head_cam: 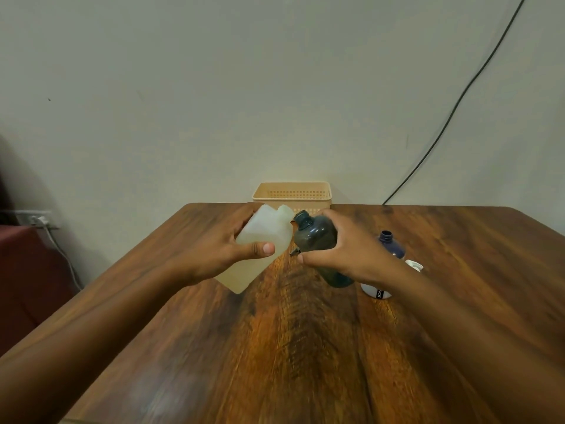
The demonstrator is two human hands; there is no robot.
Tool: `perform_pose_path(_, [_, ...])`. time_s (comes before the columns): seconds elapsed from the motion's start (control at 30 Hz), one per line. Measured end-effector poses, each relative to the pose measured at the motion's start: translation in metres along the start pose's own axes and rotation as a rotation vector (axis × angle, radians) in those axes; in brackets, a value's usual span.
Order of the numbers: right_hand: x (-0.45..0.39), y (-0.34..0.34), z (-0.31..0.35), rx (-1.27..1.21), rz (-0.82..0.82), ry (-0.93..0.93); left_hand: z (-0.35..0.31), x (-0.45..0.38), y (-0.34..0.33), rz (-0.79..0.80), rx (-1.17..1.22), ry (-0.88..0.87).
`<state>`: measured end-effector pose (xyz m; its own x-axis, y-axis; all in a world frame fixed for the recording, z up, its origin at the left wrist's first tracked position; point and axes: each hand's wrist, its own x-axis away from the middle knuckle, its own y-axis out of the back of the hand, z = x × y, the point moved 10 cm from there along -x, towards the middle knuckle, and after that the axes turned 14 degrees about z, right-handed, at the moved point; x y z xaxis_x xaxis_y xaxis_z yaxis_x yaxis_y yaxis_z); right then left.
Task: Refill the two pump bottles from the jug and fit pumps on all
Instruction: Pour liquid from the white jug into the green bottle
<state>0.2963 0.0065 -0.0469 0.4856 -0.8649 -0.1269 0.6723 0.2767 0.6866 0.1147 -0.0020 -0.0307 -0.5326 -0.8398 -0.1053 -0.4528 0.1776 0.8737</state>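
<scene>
My left hand (232, 243) grips a translucent whitish jug (269, 234), tilted so its top leans right toward the open neck of a dark grey-green bottle (315, 234). My right hand (345, 252) holds that bottle, tilted left, its mouth next to the jug's spout. A dark blue bottle (391, 244) with an open neck stands farther right on the table. A white bottle (376, 291) with black lettering peeks out under my right wrist, and a white cap (414, 265) lies beside it. A small dark part (294, 251) shows below the held bottle.
A beige perforated basket (292, 195) stands at the far edge of the wooden table (275, 347), against the wall. A black cable (458, 102) runs down the wall at the right. A wall socket with a white lead (39, 220) is at the left.
</scene>
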Motion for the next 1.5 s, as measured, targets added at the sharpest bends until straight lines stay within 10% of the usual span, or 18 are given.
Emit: perform_pose_path(1.5, [-0.002,-0.01,-0.02,-0.172,-0.062,0.061,-0.002,-0.038,0.023,0.332,0.005,-0.104])
